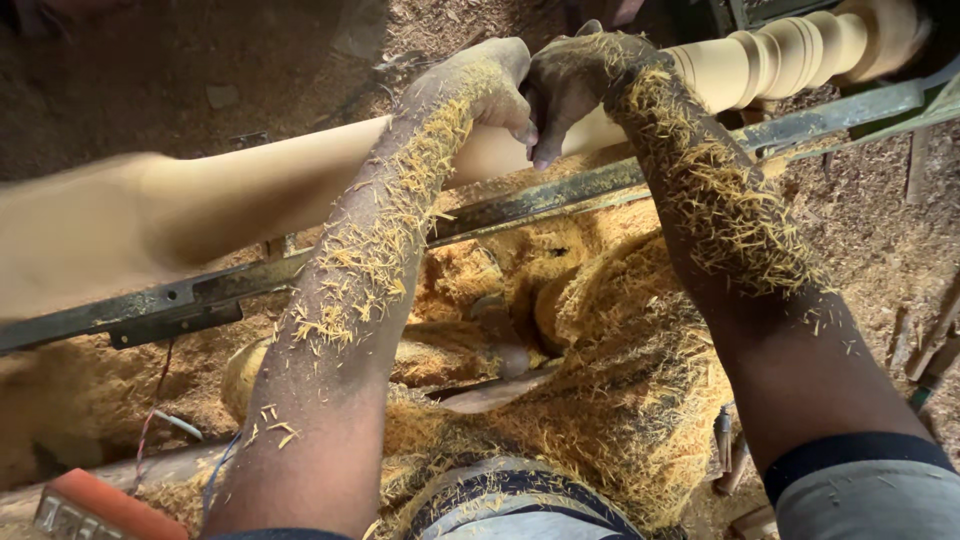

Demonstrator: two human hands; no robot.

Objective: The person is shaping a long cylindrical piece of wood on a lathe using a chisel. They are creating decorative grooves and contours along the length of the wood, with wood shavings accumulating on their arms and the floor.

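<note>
A long pale wooden spindle (250,185) lies across a lathe, blurred at its thick left end and turned into rings and beads at its right end (790,55). My left hand (480,85) rests curled over the top of the spindle near its middle. Right beside it, my right hand (575,85) wraps over the same stretch, fingers pointing down the near side. Both forearms are coated in yellow wood shavings. Whether a tool or abrasive sits under the hands is hidden.
A dark metal lathe rail (520,205) runs diagonally below the spindle. Heaps of yellow shavings (600,360) cover my lap and the floor. An orange-red object (95,505) sits at the bottom left, with thin wires (150,425) nearby. Dirt floor lies beyond.
</note>
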